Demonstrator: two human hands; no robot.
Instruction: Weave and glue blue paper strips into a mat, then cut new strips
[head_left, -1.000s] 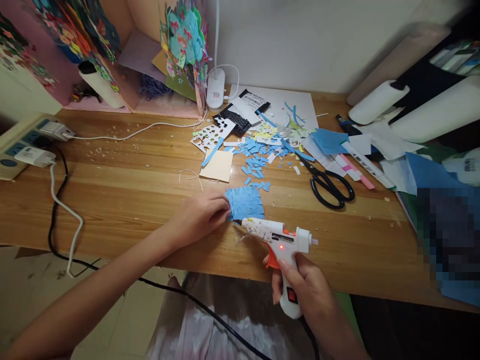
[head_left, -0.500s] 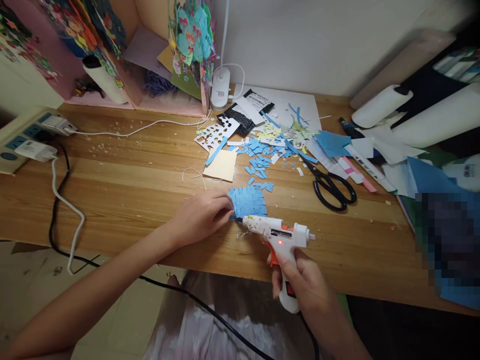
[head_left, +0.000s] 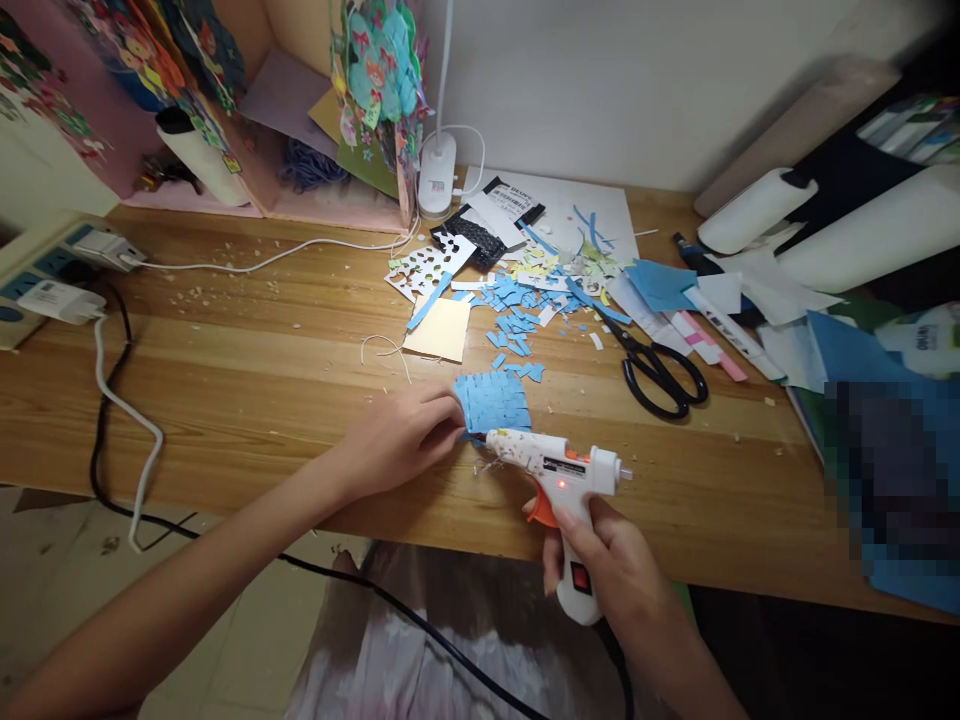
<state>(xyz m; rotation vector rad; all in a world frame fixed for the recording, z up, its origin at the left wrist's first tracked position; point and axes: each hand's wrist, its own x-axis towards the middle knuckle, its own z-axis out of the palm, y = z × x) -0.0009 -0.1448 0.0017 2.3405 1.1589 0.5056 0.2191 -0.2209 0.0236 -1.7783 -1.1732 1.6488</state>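
My left hand (head_left: 409, 430) rests on the desk, fingers closed on the left edge of a small blue paper piece (head_left: 495, 402) layered with overlapping strips. The fingertips hide that edge. In my right hand (head_left: 619, 560) is a white hot glue gun (head_left: 574, 480), its small light glowing red and its nozzle pointing left. The nozzle tip is at the lower left corner of the blue paper piece; whether it touches is unclear. Fine glue threads hang below the barrel. Just beyond the paper lie loose blue paper scraps (head_left: 512, 330).
Black-handled scissors (head_left: 664, 380) lie to the right. A cream card (head_left: 437, 330) and a black packet (head_left: 484, 245) sit further back. A power strip (head_left: 45, 285) is at left, with cables on the desk. The glue gun's black cord (head_left: 420, 620) crosses below the desk edge.
The orange trigger stands slightly further out from the glue gun's grip. Both hands and the blue paper piece keep nearly the same place; the view has shifted slightly.
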